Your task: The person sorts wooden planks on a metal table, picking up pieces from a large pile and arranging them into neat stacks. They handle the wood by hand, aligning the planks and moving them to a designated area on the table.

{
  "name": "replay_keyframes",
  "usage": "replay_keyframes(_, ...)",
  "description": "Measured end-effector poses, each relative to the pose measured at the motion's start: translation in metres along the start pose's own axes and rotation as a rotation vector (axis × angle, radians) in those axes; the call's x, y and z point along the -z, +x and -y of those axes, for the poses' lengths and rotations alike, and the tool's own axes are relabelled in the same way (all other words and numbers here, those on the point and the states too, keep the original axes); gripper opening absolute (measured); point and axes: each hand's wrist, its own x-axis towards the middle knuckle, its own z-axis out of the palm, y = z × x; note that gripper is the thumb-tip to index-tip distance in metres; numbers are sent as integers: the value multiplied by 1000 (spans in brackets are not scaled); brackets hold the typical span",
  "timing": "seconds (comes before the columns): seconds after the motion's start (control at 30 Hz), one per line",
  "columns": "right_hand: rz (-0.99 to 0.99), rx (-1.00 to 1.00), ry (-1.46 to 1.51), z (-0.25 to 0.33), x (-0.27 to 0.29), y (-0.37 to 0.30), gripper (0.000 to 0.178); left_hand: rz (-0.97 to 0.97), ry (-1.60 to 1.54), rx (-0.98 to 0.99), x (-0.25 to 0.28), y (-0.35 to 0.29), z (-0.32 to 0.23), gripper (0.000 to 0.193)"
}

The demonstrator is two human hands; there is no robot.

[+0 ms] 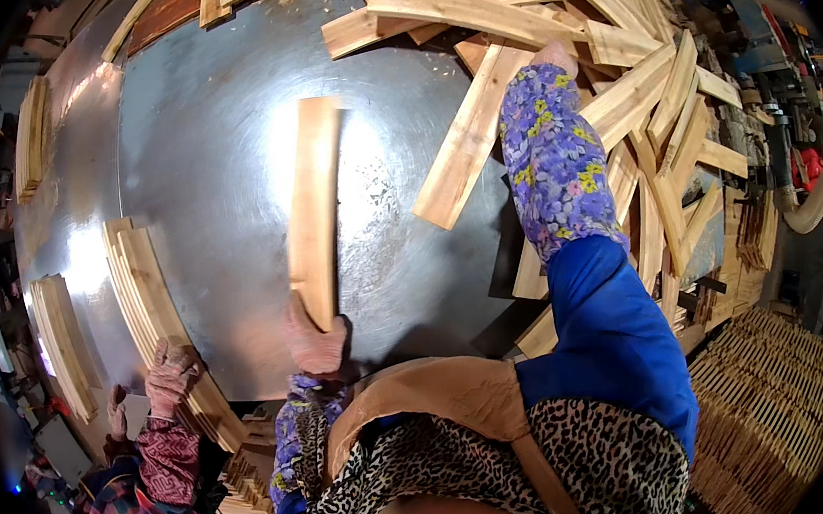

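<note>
My left hand (318,341), in a pale pinkish glove, grips the near end of a light wooden board (313,197) that points away from me over the metal table (221,205). At the far right, my right hand (558,56) reaches to the heap of loose boards (497,0). Its fingers are mostly hidden by the flowered sleeve and the wood, so their grip does not show. Beside that forearm a wide board (470,139) slants out of the heap toward the middle of the table.
At the left, a co-worker's gloved hand (172,376) rests on a stack of boards (145,290). More stacked boards (65,346) lie near the left edge, with another stack (32,138) farther back. Slatted wood (777,411) is piled at lower right. Machinery and a pipe (822,197) stand beyond the heap.
</note>
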Motion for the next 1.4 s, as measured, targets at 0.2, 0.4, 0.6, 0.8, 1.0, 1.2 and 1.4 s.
replay_keyframes(0.2, 302, 627, -240, -111, 25, -61, 54, 76, -437, 31, 50, 54, 44, 97)
replay_keyframes(0.4, 1179, -34, -513, -118, 34, -251, 68, 275, 445, -361, 37, 53, -55, 92)
replay_keyframes(0.6, 113, 495, -646, -129, 76, -190, 90, 453, -21, 262, 34, 32, -51, 76)
replay_keyframes(0.8, 430, 322, -369, -193, 48, -210, 50, 347, -600, 299, 49, 30, -1, 51)
replay_keyframes(1.0, 780, 271, -214, -208, 30, -302, 34, 272, -865, 329, 30, 28, 61, 60)
replay_keyframes(1.2, 995, 416, -347, -292, 95, -290, 35, 333, -1103, 429, 57, 40, 30, 54)
replay_keyframes(1.4, 834, 704, -483, -72, -132, -267, 60, 371, -906, 367, 65, 36, 15, 54)
